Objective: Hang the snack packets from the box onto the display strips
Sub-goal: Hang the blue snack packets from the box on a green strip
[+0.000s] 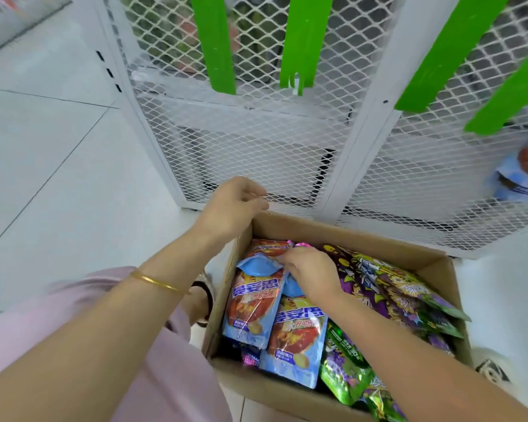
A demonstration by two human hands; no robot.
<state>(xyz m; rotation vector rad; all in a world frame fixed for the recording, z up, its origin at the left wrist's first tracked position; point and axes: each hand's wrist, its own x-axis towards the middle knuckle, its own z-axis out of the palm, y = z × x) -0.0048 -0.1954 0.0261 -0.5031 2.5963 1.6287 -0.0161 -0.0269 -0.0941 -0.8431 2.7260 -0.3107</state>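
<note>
An open cardboard box [342,231] on the floor holds several snack packets. Two blue packets with red pictures [252,312] lie at its left side, purple and green packets [387,287] at its right. My right hand [310,271] is inside the box, fingers pinched on the top edge of the left blue packet. My left hand [233,205] hovers over the box's far left corner, fingers loosely curled, holding nothing. Green display strips [215,44] hang down a white mesh rack; their lower ends are bare.
The white mesh rack [256,141] stands just behind the box. One blue packet [521,175] hangs at the far right edge. White tiled floor [58,166] spreads to the left. My pink-clad knee [73,300] is at the lower left.
</note>
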